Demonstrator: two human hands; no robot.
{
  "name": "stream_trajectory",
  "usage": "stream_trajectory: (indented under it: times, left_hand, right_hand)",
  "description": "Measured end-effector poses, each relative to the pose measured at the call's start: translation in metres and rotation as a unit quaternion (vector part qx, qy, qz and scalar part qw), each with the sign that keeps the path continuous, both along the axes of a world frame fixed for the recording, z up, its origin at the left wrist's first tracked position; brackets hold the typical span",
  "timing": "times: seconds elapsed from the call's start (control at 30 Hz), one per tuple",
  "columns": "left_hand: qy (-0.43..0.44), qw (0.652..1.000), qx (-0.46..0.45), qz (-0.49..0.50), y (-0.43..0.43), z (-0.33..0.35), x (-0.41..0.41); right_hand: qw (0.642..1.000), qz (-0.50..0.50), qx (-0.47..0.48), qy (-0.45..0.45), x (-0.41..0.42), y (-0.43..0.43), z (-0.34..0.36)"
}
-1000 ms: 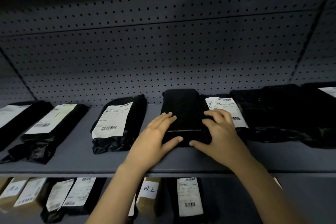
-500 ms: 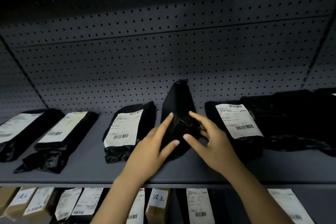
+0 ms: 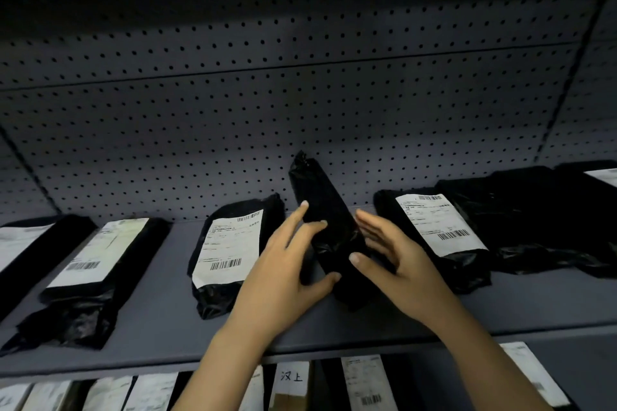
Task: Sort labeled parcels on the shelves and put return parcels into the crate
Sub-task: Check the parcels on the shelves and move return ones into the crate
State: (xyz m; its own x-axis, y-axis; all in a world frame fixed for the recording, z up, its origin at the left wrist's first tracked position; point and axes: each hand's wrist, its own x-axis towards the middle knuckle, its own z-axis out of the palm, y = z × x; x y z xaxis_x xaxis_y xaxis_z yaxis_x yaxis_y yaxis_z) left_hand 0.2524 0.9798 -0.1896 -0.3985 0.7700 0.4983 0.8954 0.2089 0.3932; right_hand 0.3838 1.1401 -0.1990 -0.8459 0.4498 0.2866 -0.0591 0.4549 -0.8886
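Head view, where: a grey shelf (image 3: 167, 327) with a wall full of small holes (image 3: 300, 110) behind it.
Black parcel (image 3: 329, 230): it is tipped up on its edge near the middle of the shelf. Its top end leans back and to the left, toward the holed wall. Its low end rests on the shelf. No label shows on the side we see.
Left hand (image 3: 283, 277): it is half open and presses on the left side of the black parcel. The fingers lie flat on the bag and the thumb curls under its low end.
Right hand (image 3: 397, 264): it is half open too. The thumb touches the front of the black parcel and the fingers reach round its right side.
Both hands: they hold the black parcel between them.
Parcel on the left (image 3: 230, 250): it lies flat just beside the left hand, white label up.
Parcel on the right (image 3: 434, 227): it lies flat just behind the right hand, white label up.
Far left: two more labeled parcels (image 3: 96, 257) lie flat.
Far right: a pile of black bags (image 3: 534, 217).
Lower shelf: more parcels with white labels (image 3: 367, 384), one tag with hand-written marks (image 3: 292, 376).
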Motion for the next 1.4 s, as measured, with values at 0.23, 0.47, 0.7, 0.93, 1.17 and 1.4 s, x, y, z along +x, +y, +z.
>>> stream_trajectory:
  times: [0.23, 0.47, 0.7, 0.93, 1.17, 1.4]
  left_hand:
    - [-0.102, 0.994, -0.008, 0.045, -0.027, -0.002, -0.014]
    - [-0.124, 0.990, -0.027, 0.055, -0.024, -0.010, -0.006]
    - [-0.212, 0.976, -0.047, 0.028, -0.002, -0.028, 0.002]
    - [-0.332, 0.943, 0.012, 0.013, 0.004, -0.023, 0.004]
    - [-0.379, 0.923, 0.067, -0.008, 0.009, -0.023, 0.008]
    - [-0.354, 0.925, 0.127, -0.053, 0.007, -0.012, 0.016]
  right_hand:
    - [0.990, -0.001, -0.023, -0.137, -0.014, -0.011, -0.001]
    - [0.994, -0.039, 0.003, -0.104, -0.011, -0.023, 0.005]
    - [0.989, -0.082, 0.038, -0.114, 0.007, -0.016, 0.000]
    - [0.983, -0.087, -0.056, -0.149, 0.004, -0.006, -0.005]
    - [0.987, -0.068, -0.086, -0.117, 0.005, -0.007, -0.004]
    - [0.996, -0.047, -0.080, 0.001, 0.011, -0.007, -0.004]
